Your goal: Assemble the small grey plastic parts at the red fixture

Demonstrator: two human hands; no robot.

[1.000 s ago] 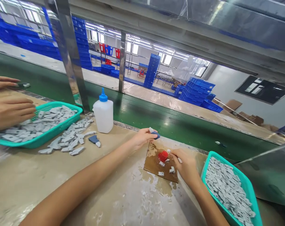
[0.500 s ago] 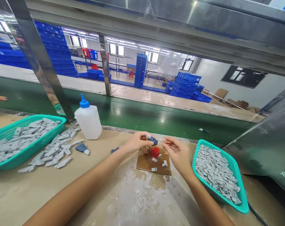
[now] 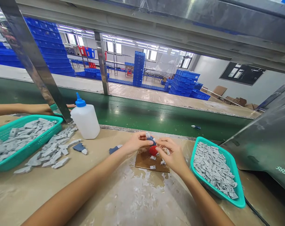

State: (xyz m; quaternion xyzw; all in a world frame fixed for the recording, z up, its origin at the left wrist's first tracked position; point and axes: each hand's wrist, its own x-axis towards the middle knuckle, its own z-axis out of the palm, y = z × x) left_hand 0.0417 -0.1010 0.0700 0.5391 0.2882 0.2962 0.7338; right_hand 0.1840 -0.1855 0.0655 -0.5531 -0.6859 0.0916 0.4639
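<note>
My left hand [image 3: 138,142] is closed on a dark blue plastic part [image 3: 152,141] with a pale tip, held up over a brown board [image 3: 142,163]. Against the right side of that part, the fingertips of my right hand [image 3: 171,153] pinch a small white piece, mostly hidden by the fingers. Just below both hands a round red object [image 3: 153,150] sits on the board. Small light-grey pieces [image 3: 152,167] lie around it on the wet surface. Left of my left wrist another dark blue part [image 3: 114,149] rests on the table, partly covered by my forearm.
A green basket [image 3: 241,191] of small grey pieces stands at right. At left are another green basket [image 3: 27,150], loose grey parts [image 3: 55,150], a blue part [image 3: 79,147] and a white bottle [image 3: 87,122]. Another person's arm [image 3: 22,108] reaches in. A part [image 3: 196,127] lies on the green belt [image 3: 133,116].
My right hand has moved left, bringing the small white piece against the blue part. Another person's arm has reached further in from the left. The part on the belt has shifted slightly left.
</note>
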